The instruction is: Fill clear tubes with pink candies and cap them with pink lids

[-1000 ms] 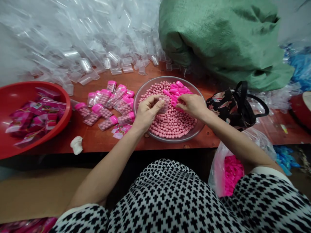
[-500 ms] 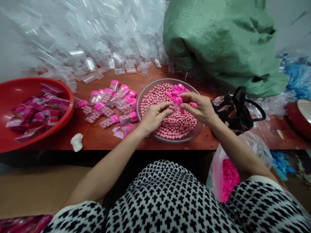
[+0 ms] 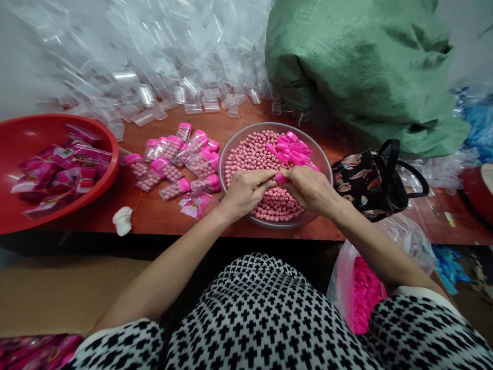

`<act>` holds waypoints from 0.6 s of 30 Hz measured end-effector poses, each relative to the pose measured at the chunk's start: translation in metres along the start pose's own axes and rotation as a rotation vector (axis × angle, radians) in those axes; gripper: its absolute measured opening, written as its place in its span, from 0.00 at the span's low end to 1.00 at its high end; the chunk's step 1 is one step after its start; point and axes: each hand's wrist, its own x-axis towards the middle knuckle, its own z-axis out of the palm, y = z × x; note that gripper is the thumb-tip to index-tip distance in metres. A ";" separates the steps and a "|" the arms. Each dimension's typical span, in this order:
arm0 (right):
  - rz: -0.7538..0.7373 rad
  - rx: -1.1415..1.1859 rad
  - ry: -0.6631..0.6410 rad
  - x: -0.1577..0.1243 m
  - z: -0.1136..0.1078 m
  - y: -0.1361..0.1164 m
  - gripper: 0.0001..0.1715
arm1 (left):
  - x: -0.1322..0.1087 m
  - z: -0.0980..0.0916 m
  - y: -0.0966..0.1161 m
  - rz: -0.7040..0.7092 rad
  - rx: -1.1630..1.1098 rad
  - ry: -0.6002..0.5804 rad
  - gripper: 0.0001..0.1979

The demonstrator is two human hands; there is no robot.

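Over a metal bowl of pink round beads, my two hands meet at one small container. My left hand is closed around its clear body, which is mostly hidden by the fingers. On its end is a bright pink cap, pinched by the thumb and fingers of my right hand. Whether the cap is fully seated cannot be seen. Several loose pink caps lie on the beads at the back right of the bowl. Left of the bowl are capped clear containers filled with beads.
A red basin with pink packets stands at far left. Clear empty tubes are heaped behind. A green sack and black patterned bag are on the right. A printed card and white wad lie near the front edge.
My right hand has brought a pink cap from the loose caps down to the container in my left hand. Both hands now touch at the container. The view has shifted slightly.
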 end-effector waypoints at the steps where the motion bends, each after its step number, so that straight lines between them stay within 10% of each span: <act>1: -0.003 -0.011 -0.013 -0.001 0.003 0.000 0.14 | -0.001 0.000 0.000 0.020 0.016 0.003 0.10; 7: 0.070 0.178 0.032 0.006 0.013 0.004 0.14 | 0.000 0.000 -0.003 -0.075 -0.105 0.041 0.10; 18: 0.638 1.425 0.224 0.000 0.000 0.009 0.28 | 0.009 -0.008 0.003 -0.468 -0.813 0.140 0.26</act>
